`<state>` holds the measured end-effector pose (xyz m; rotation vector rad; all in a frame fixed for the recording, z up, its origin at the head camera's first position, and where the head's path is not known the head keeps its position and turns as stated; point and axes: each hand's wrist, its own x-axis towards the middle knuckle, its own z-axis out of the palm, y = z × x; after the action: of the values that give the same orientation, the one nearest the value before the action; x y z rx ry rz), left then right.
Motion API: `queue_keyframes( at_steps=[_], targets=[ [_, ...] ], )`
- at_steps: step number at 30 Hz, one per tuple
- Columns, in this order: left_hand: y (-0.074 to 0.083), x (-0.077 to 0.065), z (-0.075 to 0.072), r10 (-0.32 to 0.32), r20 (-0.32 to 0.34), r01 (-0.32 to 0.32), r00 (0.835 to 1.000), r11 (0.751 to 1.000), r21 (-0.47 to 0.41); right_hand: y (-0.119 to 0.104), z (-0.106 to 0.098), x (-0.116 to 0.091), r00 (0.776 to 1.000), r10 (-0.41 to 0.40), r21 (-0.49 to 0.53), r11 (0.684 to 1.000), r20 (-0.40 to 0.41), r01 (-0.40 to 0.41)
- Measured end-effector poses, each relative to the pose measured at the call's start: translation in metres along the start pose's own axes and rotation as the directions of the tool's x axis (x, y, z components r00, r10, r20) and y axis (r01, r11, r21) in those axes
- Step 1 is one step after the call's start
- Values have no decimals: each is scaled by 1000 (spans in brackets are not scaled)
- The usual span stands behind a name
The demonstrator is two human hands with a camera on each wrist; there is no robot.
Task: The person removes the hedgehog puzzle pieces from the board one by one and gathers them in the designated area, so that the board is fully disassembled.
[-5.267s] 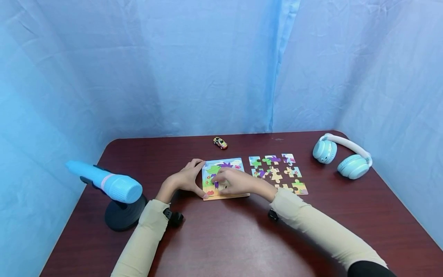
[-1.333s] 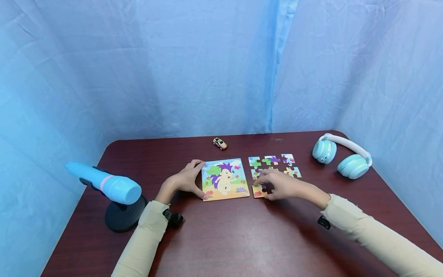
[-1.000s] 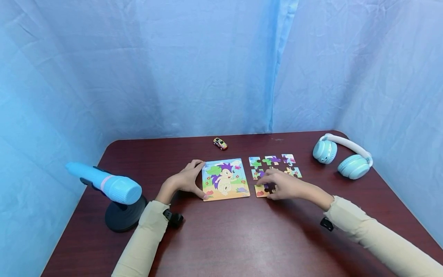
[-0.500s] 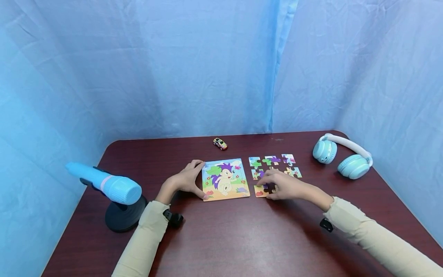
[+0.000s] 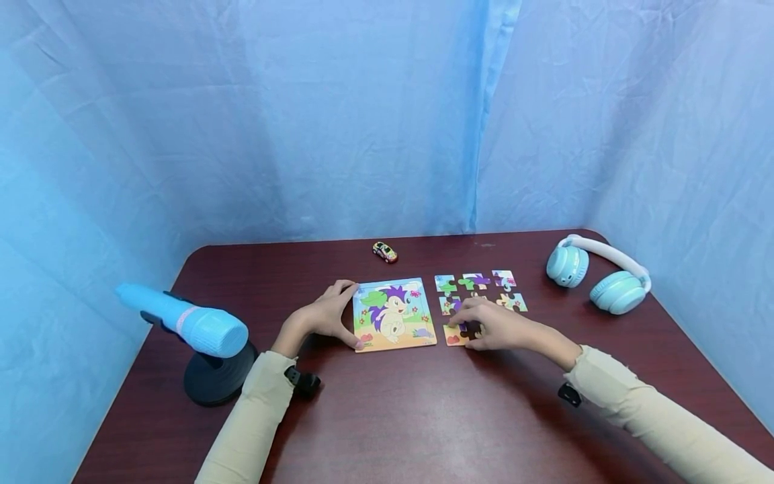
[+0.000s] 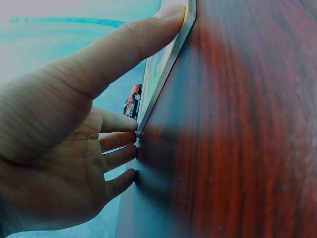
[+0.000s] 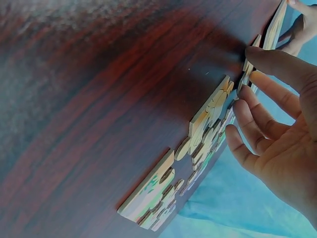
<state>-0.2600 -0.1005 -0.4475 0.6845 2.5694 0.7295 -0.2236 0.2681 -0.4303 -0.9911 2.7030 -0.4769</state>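
My left hand (image 5: 329, 310) spans the left edge of a puzzle board (image 5: 394, 314) printed with a purple-haired hedgehog. The thumb lies at its near left corner, the other fingers at the far one. In the left wrist view those fingers (image 6: 119, 157) are fairly straight, spread along the board's edge. My right hand (image 5: 497, 324) pinches a yellow and orange jigsaw piece (image 5: 453, 337) with a red patch, between thumb and index finger, low over the table just right of the board. Loose jigsaw pieces (image 5: 445, 284) form spaced rows around it; the right hand hides some.
A small toy car (image 5: 384, 252) stands behind the board. Light blue headphones (image 5: 619, 292) lie at the far right. On the left is a blue microphone-shaped object (image 5: 211, 329) on a black round base (image 5: 219, 375). Blue curtains (image 5: 363, 121) surround the table (image 5: 393, 417).
Since the oldest frame, my right hand has moved right, from over the board to the loose pieces, uncovering the hedgehog picture. Over the last second it has barely shifted. The left hand stays put.
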Motion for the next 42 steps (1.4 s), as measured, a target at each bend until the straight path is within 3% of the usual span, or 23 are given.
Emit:
queue_keyframes(
  at_steps=[25, 42],
  targets=[
    [0, -2, -1, 32, 7, -32, 999, 999, -8, 1, 0, -3, 1000, -1, 0, 1000, -3, 1],
    [-1, 0, -1, 24, 4, -24, 1000, 999, 45, 4, 1, -1, 1000, -1, 15, 1000, 0, 1]
  ],
)
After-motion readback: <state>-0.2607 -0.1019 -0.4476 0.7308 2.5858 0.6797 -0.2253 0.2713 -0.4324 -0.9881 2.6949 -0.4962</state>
